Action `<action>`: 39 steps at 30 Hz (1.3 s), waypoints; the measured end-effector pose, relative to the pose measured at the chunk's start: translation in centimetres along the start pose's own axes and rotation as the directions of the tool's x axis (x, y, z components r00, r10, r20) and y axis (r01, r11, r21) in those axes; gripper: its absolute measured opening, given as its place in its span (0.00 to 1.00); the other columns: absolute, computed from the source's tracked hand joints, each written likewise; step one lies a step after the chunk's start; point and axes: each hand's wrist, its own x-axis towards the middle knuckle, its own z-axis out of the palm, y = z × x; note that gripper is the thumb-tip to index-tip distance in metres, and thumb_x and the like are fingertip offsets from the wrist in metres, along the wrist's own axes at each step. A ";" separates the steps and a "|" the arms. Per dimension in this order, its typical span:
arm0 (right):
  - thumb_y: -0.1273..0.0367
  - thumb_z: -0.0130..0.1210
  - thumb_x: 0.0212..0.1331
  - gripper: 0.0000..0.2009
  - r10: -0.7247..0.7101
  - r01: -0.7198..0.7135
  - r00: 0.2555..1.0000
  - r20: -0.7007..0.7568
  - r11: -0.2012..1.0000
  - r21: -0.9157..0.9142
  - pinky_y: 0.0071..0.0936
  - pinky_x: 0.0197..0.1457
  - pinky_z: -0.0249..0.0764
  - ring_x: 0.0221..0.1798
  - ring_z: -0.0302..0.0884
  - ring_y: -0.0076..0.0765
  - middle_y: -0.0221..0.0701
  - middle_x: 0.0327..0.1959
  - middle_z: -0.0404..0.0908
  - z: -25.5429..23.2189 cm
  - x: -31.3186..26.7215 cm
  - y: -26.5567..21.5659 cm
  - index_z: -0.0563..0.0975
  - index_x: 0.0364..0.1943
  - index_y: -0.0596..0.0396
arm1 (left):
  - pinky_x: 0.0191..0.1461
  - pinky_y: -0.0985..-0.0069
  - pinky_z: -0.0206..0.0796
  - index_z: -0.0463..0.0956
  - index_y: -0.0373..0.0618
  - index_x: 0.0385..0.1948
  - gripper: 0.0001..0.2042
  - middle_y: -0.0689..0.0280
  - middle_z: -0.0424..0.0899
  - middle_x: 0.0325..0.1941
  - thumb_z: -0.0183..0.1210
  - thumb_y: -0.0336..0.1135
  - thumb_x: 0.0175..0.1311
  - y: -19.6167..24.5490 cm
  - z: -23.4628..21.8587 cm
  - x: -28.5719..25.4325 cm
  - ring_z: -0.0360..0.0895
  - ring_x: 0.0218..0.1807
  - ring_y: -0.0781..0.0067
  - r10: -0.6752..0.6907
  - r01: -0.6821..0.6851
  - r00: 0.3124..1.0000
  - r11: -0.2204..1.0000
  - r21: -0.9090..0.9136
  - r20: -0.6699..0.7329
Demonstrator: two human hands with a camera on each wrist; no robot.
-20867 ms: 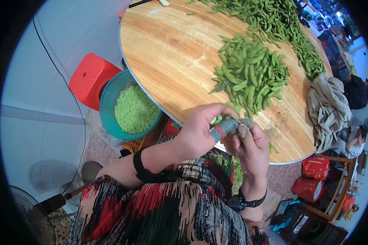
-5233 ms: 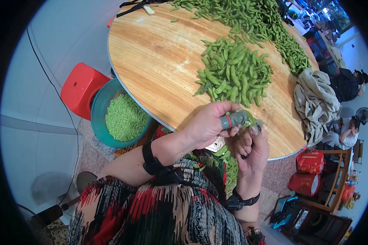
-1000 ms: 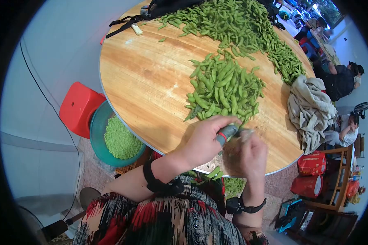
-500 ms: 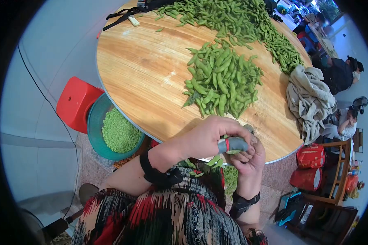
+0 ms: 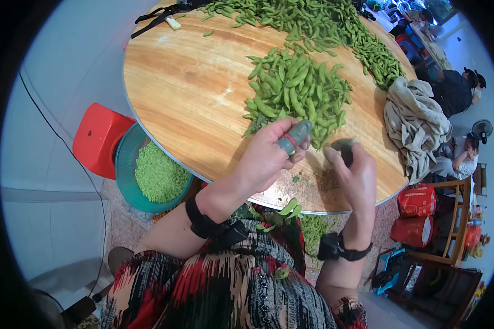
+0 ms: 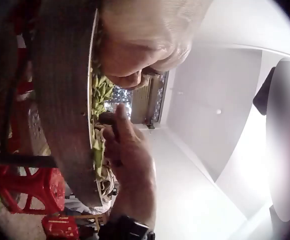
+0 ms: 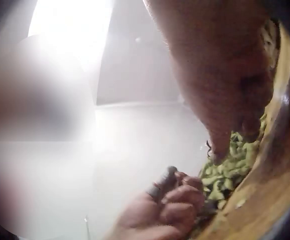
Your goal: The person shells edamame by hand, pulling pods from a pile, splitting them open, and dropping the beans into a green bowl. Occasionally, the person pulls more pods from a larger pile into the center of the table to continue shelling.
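Observation:
My left hand (image 5: 266, 153) is raised over the near table edge with its fingers curled. A grey cover with a red band sits on its thumb. In the right wrist view, its fingers fold into the palm, hiding what lies inside. To the right, my right hand (image 5: 359, 172) stands apart, its thumb and dark-covered index finger bent towards each other with nothing visible between them. Just beyond the hands lies a pile of green edamame pods (image 5: 299, 96). A small green pod piece (image 5: 281, 273) lies on the patterned clothing.
More edamame (image 5: 313, 19) spreads along the far side of the round wooden table (image 5: 175, 82). A teal basin (image 5: 127, 186) of shelled beans (image 5: 159, 172) stands below its left edge, beside a red stool (image 5: 96, 140). A crumpled grey cloth (image 5: 417, 126) lies at the right; people sit beyond.
Both hands, working together half a second ago, have separated: left towards the pile, right outward. A green pod piece now shows on the clothing. Over the longer span, the shelled beans look much the same.

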 end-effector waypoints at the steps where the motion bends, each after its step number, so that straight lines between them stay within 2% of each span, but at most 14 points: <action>1: 0.63 0.59 0.51 0.15 0.001 -0.001 1.000 -0.002 1.000 -0.001 0.30 0.25 0.68 0.21 0.74 0.38 0.39 0.18 0.75 0.7 0.6 -0.1 0.73 0.30 0.65 | 0.22 0.90 0.48 0.71 0.45 0.33 0.03 0.73 0.70 0.26 0.49 0.31 0.63 -0.1 0.0 0.0 0.62 0.23 0.88 0.012 -0.012 1.000 0.999 0.045 -0.005; 3: 0.65 0.59 0.49 0.13 -0.085 0.048 0.994 -0.066 0.898 -0.437 0.33 0.28 0.69 0.25 0.75 0.48 0.46 0.22 0.76 2.2 1.2 0.6 0.72 0.28 0.62 | 0.23 0.91 0.49 0.72 0.44 0.34 0.03 0.72 0.72 0.28 0.50 0.30 0.62 0.0 -0.4 -0.1 0.62 0.24 0.88 -0.018 0.018 1.000 0.999 0.027 0.012; 5: 0.67 0.59 0.48 0.12 -0.033 0.001 0.997 -0.068 0.908 -0.418 0.36 0.30 0.69 0.30 0.74 0.56 0.50 0.25 0.75 2.3 1.2 1.3 0.71 0.27 0.62 | 0.24 0.91 0.50 0.74 0.44 0.34 0.04 0.71 0.73 0.29 0.51 0.29 0.61 0.1 -0.5 0.0 0.63 0.24 0.88 -0.041 0.040 0.999 0.999 0.005 0.033; 8: 0.69 0.57 0.49 0.10 0.018 -0.029 0.998 -0.058 0.981 -0.193 0.33 0.30 0.69 0.27 0.75 0.46 0.46 0.23 0.76 1.9 0.5 3.0 0.71 0.29 0.62 | 0.30 0.88 0.59 0.76 0.42 0.40 0.08 0.69 0.77 0.32 0.53 0.26 0.59 -0.4 -0.1 -0.1 0.68 0.28 0.85 -0.004 -0.001 0.999 0.995 0.102 0.045; 10: 0.71 0.55 0.51 0.08 0.155 -0.139 0.987 -0.044 0.958 0.251 0.28 0.30 0.68 0.25 0.73 0.31 0.39 0.22 0.76 1.8 0.0 3.3 0.72 0.32 0.63 | 0.39 0.82 0.65 0.76 0.45 0.44 0.12 0.65 0.79 0.36 0.54 0.24 0.58 -0.2 0.5 -0.2 0.74 0.33 0.76 0.297 -0.342 0.939 0.736 0.584 0.175; 11: 0.71 0.55 0.51 0.08 0.158 -0.141 0.986 -0.047 0.958 0.249 0.28 0.30 0.68 0.25 0.73 0.31 0.39 0.22 0.76 1.5 -0.3 3.3 0.72 0.32 0.63 | 0.39 0.82 0.65 0.76 0.45 0.44 0.12 0.65 0.79 0.36 0.54 0.24 0.58 -0.1 0.6 -0.3 0.74 0.33 0.76 0.295 -0.342 0.939 0.738 0.582 0.178; 13: 0.73 0.53 0.52 0.08 0.240 -0.242 0.970 0.039 0.938 0.249 0.23 0.30 0.67 0.26 0.68 0.21 0.31 0.22 0.75 0.9 -0.6 2.8 0.73 0.34 0.63 | 0.43 0.76 0.67 0.76 0.47 0.45 0.14 0.62 0.79 0.36 0.54 0.24 0.56 0.2 0.7 -0.6 0.76 0.38 0.66 0.371 -0.470 0.868 0.400 0.786 0.330; 16: 0.74 0.54 0.52 0.06 0.197 -0.165 0.980 -0.027 0.881 0.444 0.20 0.30 0.66 0.25 0.67 0.19 0.28 0.22 0.74 1.3 -1.3 2.1 0.74 0.33 0.62 | 0.43 0.73 0.68 0.76 0.48 0.45 0.17 0.59 0.77 0.36 0.54 0.22 0.51 0.3 1.1 -1.1 0.75 0.39 0.62 0.362 -0.506 0.851 0.367 0.781 0.381; 20: 0.74 0.54 0.52 0.05 0.074 -0.058 0.996 -0.052 0.962 0.265 0.19 0.29 0.65 0.25 0.66 0.17 0.24 0.21 0.73 0.2 -2.0 1.4 0.74 0.30 0.62 | 0.42 0.70 0.69 0.75 0.46 0.47 0.21 0.59 0.75 0.35 0.53 0.19 0.48 -0.5 1.1 -1.3 0.75 0.39 0.61 0.320 -0.529 0.842 0.336 0.780 0.434; 22: 0.74 0.54 0.52 0.04 0.109 -0.137 0.987 0.116 0.953 0.269 0.17 0.28 0.63 0.25 0.65 0.16 0.22 0.20 0.72 -0.5 -2.4 0.6 0.74 0.28 0.62 | 0.41 0.67 0.68 0.72 0.42 0.47 0.21 0.58 0.73 0.35 0.51 0.18 0.46 -0.4 1.3 -1.7 0.74 0.39 0.58 0.222 -0.529 0.845 0.205 0.824 0.487; 32: 0.67 0.54 0.56 0.08 0.188 -0.297 0.954 0.232 0.690 0.660 0.16 0.22 0.56 0.20 0.60 0.14 0.21 0.18 0.68 0.7 -3.3 2.6 0.73 0.31 0.58 | 0.41 0.67 0.68 0.70 0.40 0.42 0.17 0.54 0.74 0.34 0.53 0.18 0.45 -1.1 1.2 -0.9 0.74 0.39 0.51 0.170 -0.476 0.879 0.253 0.842 0.445; 35: 0.63 0.49 0.61 0.10 0.284 -0.415 0.909 0.306 0.527 0.742 0.16 0.20 0.53 0.18 0.56 0.14 0.20 0.16 0.65 0.1 -3.4 1.7 0.72 0.32 0.56 | 0.39 0.72 0.68 0.72 0.40 0.37 0.11 0.60 0.77 0.32 0.55 0.20 0.50 -1.2 1.0 -0.6 0.76 0.36 0.60 0.186 -0.454 0.888 0.205 0.867 0.421; 37: 0.61 0.44 0.64 0.13 0.318 -0.378 0.920 0.227 0.573 0.728 0.15 0.20 0.51 0.17 0.54 0.14 0.20 0.15 0.63 0.3 -3.4 1.2 0.71 0.30 0.56 | 0.36 0.80 0.66 0.74 0.39 0.32 0.05 0.68 0.78 0.30 0.56 0.24 0.55 -0.6 0.8 -0.4 0.75 0.34 0.75 0.104 -0.195 0.981 0.620 0.760 0.166; 39: 0.60 0.42 0.65 0.14 0.225 -0.369 0.930 0.292 0.560 0.742 0.15 0.20 0.51 0.17 0.54 0.14 0.20 0.15 0.63 0.9 -4.0 1.0 0.70 0.29 0.55 | 0.32 0.86 0.61 0.75 0.40 0.30 0.03 0.73 0.77 0.30 0.58 0.27 0.56 -1.0 0.5 -0.1 0.70 0.31 0.86 0.213 -0.280 0.960 0.708 0.648 0.182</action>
